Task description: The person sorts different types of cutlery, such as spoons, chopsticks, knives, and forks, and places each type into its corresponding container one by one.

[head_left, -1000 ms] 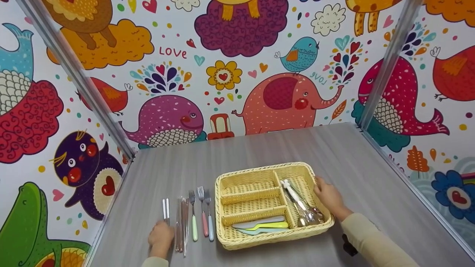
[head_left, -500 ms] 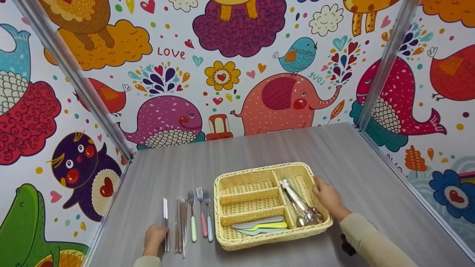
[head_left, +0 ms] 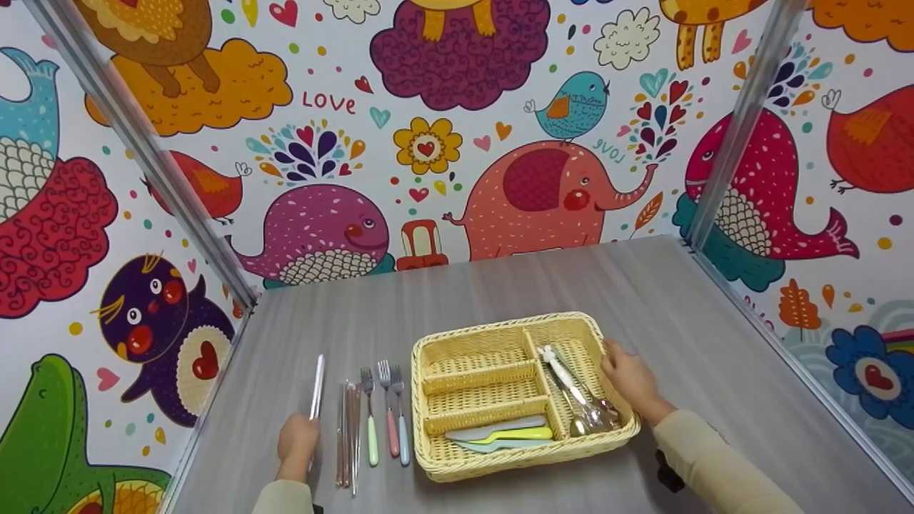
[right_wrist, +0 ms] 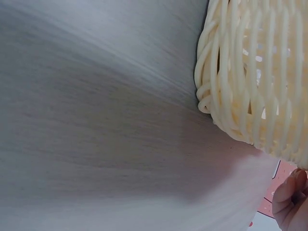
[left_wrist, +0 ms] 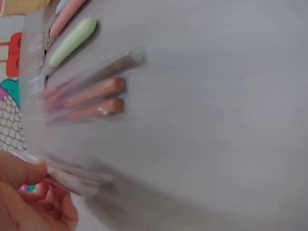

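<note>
My left hand (head_left: 297, 437) pinches a pair of white-and-silver chopsticks (head_left: 317, 382), whose far ends point away from me. In the left wrist view the thumb and fingers grip the chopsticks (left_wrist: 79, 183) above the table, slightly blurred. To their right lie brown chopsticks (head_left: 346, 428) in clear wrap, then a green-handled fork (head_left: 372, 435), a pink-handled fork (head_left: 393, 432) and a blue-handled fork (head_left: 404, 435). My right hand (head_left: 632, 378) holds the right rim of a wicker basket (head_left: 457, 467); its fingers (right_wrist: 286, 192) curl at the rim in the right wrist view.
Inside the basket, several knives (head_left: 500, 433) lie in the front left compartment and several spoons (head_left: 582, 400) in the long right one. The grey table (head_left: 343, 314) is walled by printed panels with metal posts (head_left: 742, 121). A dark object (head_left: 669, 475) shows below the right forearm.
My left hand has gripped the chopsticks and raised them from beside the wrapped ones, moving slightly left. The right hand stays at the basket's rim.
</note>
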Demonstrator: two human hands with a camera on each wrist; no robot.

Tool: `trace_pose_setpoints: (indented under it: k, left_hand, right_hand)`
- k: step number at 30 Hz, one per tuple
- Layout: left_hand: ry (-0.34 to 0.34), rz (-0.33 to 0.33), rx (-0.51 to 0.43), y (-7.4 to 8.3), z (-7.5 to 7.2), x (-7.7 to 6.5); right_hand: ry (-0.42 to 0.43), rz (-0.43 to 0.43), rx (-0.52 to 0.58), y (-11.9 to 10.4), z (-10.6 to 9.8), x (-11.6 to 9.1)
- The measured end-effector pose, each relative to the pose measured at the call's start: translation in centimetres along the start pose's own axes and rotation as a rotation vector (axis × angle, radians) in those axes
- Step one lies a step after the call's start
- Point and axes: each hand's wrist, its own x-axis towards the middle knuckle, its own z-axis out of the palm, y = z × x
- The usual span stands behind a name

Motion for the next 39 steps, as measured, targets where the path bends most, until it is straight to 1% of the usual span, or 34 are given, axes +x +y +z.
trace_pose_setpoints:
  k: [2,4,6,8,10,11,13,15,17,18,20,22,24,28,31,33,34,36,37,39]
  left_hand:
    - [0.032,0.052,0.026,1.3,0.2,0.4]
    - [0.065,0.119,0.040,3.0,0.5,0.7]
    - [0.104,0.208,0.048,5.0,1.1,0.8]
    - [0.121,0.298,0.047,7.1,1.9,0.8]
    - [0.100,0.349,0.053,9.3,2.9,0.7]
    - [0.082,0.385,0.069,10.4,3.4,0.6]
    - [0.044,0.465,0.132,12.5,4.4,0.4]
    - [0.024,0.553,0.218,14.2,5.5,0.1]
    - [0.059,0.653,0.319,15.6,6.6,-0.2]
    - [0.080,0.689,0.363,16.1,7.2,-0.2]
    - [0.102,0.719,0.426,17.0,8.3,-0.4]
    - [0.120,0.731,0.469,17.6,9.3,-0.4]
    - [0.116,0.732,0.497,18.0,10.1,-0.4]
    - [0.160,0.756,0.573,18.3,11.6,-0.2]
    - [0.155,0.758,0.632,18.4,12.1,-0.1]
    - [0.120,0.744,0.651,18.5,12.6,0.5]
    - [0.143,0.774,0.656,17.9,13.6,1.6]
    - [0.131,0.784,0.688,17.3,15.6,3.8]
    - [0.119,0.787,0.693,16.7,17.0,5.4]
    - [0.188,0.847,0.694,15.0,20.8,9.1]
  right_hand:
    - [0.000,-0.001,-0.002,0.1,0.0,0.0]
    - [0.006,-0.006,-0.006,0.1,-0.1,0.0]
    - [0.014,-0.007,-0.008,0.2,-0.2,0.0]
    - [0.021,-0.008,-0.008,0.3,-0.2,0.0]
    - [0.023,-0.008,-0.005,0.3,-0.2,0.0]
    - [0.021,-0.007,-0.004,0.3,-0.2,0.0]
    - [0.018,-0.011,-0.003,0.3,-0.2,-0.1]
    - [0.017,-0.012,-0.005,0.2,-0.2,-0.1]
    - [0.022,-0.013,-0.007,0.1,-0.2,-0.2]
    - [0.021,-0.011,-0.007,0.1,-0.2,-0.2]
    - [0.017,-0.007,-0.007,0.0,-0.2,-0.2]
    - [0.013,-0.005,-0.001,-0.1,-0.2,-0.2]
    - [0.009,0.000,0.001,-0.1,-0.1,-0.1]
    - [0.016,-0.008,0.001,-0.1,0.0,0.0]
    - [0.017,-0.017,0.004,-0.2,0.1,0.0]
    - [0.018,-0.013,0.007,-0.2,0.1,0.0]
    - [0.020,-0.009,0.008,-0.2,0.0,-0.1]
    - [0.024,-0.003,0.009,-0.2,0.0,-0.1]
    - [0.025,-0.001,0.008,-0.2,0.0,-0.1]
    - [0.028,0.000,0.008,-0.1,0.0,-0.2]
